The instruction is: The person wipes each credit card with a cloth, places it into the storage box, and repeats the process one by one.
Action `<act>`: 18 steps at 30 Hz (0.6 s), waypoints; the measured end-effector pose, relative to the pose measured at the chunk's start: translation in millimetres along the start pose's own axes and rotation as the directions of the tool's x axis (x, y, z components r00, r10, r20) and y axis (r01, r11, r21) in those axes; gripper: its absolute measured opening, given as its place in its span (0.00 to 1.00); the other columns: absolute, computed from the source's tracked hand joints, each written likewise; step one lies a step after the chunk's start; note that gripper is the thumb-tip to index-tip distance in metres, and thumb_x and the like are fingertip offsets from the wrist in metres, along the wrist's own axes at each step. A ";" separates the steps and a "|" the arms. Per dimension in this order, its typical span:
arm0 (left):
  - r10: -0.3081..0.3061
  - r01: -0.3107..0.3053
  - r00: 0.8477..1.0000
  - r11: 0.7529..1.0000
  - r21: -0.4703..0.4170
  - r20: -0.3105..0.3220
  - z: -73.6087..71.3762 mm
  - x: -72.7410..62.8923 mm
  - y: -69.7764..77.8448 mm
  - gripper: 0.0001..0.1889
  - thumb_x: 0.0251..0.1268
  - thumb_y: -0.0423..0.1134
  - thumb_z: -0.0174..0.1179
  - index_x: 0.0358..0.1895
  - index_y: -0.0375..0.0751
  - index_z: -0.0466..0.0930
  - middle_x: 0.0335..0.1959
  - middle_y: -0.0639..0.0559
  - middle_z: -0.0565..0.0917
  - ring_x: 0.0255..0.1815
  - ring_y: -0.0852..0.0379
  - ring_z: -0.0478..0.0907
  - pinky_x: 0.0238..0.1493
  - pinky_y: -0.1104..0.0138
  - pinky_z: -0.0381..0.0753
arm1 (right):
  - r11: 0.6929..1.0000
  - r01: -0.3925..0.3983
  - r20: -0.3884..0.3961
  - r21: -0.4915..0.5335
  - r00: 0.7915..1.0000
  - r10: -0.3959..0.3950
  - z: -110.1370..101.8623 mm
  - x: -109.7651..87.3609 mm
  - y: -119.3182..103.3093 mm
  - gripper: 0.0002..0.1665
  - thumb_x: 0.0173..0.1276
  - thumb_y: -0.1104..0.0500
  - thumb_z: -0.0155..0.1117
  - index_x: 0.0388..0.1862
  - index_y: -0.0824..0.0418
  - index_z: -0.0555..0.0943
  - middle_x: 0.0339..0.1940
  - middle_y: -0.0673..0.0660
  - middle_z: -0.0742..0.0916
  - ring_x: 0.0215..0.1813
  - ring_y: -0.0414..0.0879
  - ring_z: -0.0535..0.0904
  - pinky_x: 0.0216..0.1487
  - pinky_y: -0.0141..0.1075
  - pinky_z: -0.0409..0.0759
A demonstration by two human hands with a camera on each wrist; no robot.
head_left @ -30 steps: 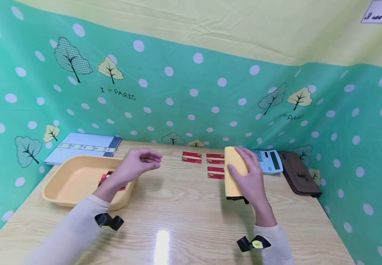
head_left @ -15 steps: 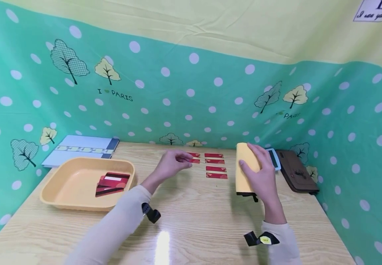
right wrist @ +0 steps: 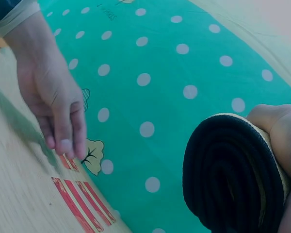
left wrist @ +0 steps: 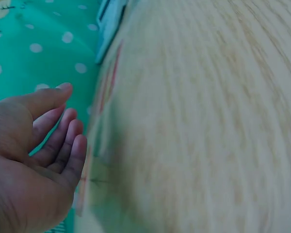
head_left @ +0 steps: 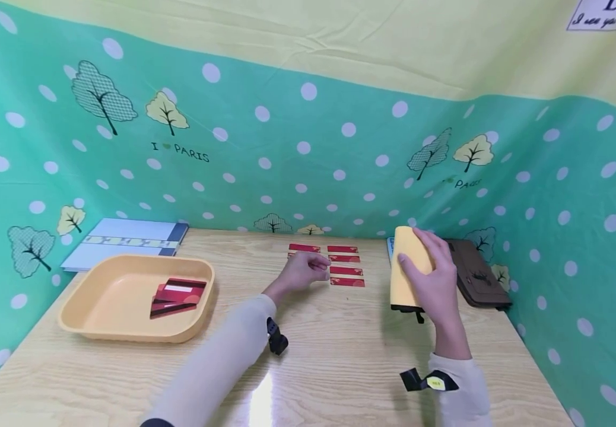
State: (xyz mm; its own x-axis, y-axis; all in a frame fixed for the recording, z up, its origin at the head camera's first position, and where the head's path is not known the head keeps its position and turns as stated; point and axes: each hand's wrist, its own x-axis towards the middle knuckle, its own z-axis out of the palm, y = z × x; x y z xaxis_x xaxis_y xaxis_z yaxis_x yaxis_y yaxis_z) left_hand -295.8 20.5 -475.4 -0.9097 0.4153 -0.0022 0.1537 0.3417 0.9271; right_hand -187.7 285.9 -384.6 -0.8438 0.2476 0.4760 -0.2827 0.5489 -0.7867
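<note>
My left hand [head_left: 299, 271] hovers low over the table beside several red cards [head_left: 346, 271], overlapping part of the left-hand ones in the head view. Its fingers are loosely bent with nothing between them, as the left wrist view shows of the hand [left wrist: 34, 165]. Each of these cards has a pale stripe across it. On the right, my right hand [head_left: 433, 279] grips a rolled yellow cloth [head_left: 406, 270] around its side, holding it upright above the table. The end of the roll [right wrist: 228, 170] shows tight black layers inside.
To the left stands an orange plastic tray [head_left: 116, 296] holding red bank cards [head_left: 182, 292]. Behind it lies a light blue folder [head_left: 132, 231]. A calculator [head_left: 390, 246], mostly hidden behind the roll, and a brown case [head_left: 481, 276] lie at the back right. A spotted curtain [head_left: 233, 201] surrounds the table.
My left hand has moved right, from over the tray to the red cards on the table. My right hand has shifted a little right with the rolled cloth, covering more of the calculator.
</note>
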 end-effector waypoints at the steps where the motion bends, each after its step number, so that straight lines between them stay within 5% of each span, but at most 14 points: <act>1: -0.008 0.008 1.000 1.000 0.001 -0.002 1.6 1.2 -1.8 0.16 0.66 0.35 0.71 0.55 0.38 0.86 0.45 0.49 0.88 0.45 0.57 0.82 0.48 0.67 0.86 | 1.000 -0.004 -0.002 0.000 1.000 0.004 -1.0 0.5 0.1 0.37 0.66 0.62 0.74 0.73 0.44 0.77 0.75 0.53 0.75 0.71 0.47 0.68 0.53 0.30 0.70; 9: -0.036 0.037 0.999 0.998 0.041 -0.026 12.3 11.0 -11.1 0.20 0.60 0.37 0.75 0.56 0.41 0.86 0.47 0.50 0.86 0.45 0.56 0.79 0.49 0.66 0.84 | 0.999 -0.044 -0.016 -0.012 0.999 0.044 -8.2 1.8 -0.1 0.35 0.69 0.59 0.72 0.73 0.42 0.76 0.75 0.51 0.74 0.59 0.41 0.69 0.47 0.29 0.73; 18: -0.074 0.073 0.997 0.988 0.133 -0.004 18.1 15.9 -6.8 0.25 0.58 0.41 0.78 0.59 0.43 0.84 0.44 0.52 0.83 0.44 0.57 0.77 0.53 0.64 0.81 | 0.997 -0.074 -0.028 -0.020 0.997 0.074 -12.5 2.8 1.7 0.35 0.70 0.57 0.71 0.74 0.41 0.75 0.74 0.51 0.74 0.59 0.41 0.69 0.47 0.28 0.74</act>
State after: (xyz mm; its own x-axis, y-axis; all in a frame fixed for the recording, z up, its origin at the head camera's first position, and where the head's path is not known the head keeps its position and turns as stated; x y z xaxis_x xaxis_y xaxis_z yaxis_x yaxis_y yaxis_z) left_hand -304.4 40.0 -488.6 -0.9200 0.3859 -0.0690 0.1365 0.4802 0.8665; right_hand -184.9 297.5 -379.7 -0.8495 0.3094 0.4274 -0.2100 0.5449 -0.8118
